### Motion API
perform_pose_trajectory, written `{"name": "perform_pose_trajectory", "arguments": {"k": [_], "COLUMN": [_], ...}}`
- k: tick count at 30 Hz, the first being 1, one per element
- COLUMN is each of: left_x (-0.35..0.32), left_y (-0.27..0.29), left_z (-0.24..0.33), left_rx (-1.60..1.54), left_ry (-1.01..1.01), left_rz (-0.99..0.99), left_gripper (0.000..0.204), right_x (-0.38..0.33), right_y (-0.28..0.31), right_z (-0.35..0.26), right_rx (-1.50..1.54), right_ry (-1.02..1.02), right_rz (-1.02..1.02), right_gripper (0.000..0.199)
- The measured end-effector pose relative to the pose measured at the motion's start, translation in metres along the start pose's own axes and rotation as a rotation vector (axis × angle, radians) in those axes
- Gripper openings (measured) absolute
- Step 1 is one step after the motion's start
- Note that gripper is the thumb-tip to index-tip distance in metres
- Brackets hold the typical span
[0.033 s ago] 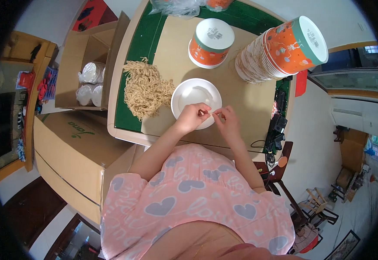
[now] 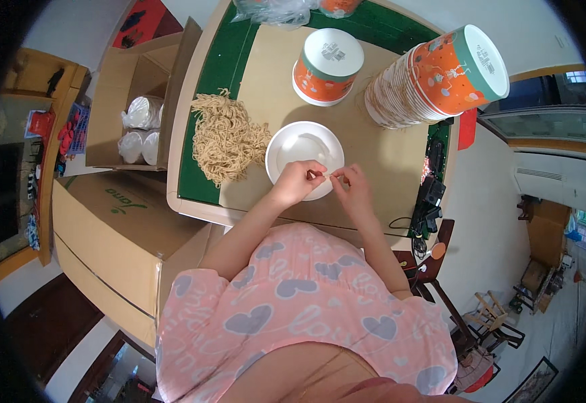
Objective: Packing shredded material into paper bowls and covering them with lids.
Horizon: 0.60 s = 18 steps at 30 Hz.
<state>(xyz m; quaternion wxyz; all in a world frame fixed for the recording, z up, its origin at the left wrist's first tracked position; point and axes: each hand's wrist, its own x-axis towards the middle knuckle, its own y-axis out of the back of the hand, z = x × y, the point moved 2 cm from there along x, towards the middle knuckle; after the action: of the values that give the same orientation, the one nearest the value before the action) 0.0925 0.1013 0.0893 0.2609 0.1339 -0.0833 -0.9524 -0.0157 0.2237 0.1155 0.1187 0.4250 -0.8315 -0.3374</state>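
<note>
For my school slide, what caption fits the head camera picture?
Two hands, left hand and right hand, pinch something tiny over a white lid beside a heap of tan strings.

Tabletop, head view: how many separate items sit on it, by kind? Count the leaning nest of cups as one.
White round lid under the hands: 1
Upside-down orange paper cup with white base: 1
Leaning stack of orange paper cups: 1
Pile of tan cords: 1
Clear plastic bag at the far edge: 1
Total: 5
</note>
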Motion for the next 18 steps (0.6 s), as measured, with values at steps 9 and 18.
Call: {"name": "perform_pose_trajectory", "arguments": {"k": [9,18], "left_x": [0.0015,-0.0016], "left_y": [0.0019,0.0038], "left_z": [-0.0001,0.0047], "left_rx": [-0.058,-0.090], "left_ry": [0.008,-0.038], "left_rz": [0.050,0.067], "left_gripper": [0.008,0.005], "right_x": [0.0004,0.0013], "right_y": [0.0027,0.0015], "right_z": [-0.0027,-0.0038], "right_rx": [-0.004,0.036], "right_ry": [-0.001,0.058], "right_rz": [-0.011,0.016], "right_gripper": [0.010,0.012]}}
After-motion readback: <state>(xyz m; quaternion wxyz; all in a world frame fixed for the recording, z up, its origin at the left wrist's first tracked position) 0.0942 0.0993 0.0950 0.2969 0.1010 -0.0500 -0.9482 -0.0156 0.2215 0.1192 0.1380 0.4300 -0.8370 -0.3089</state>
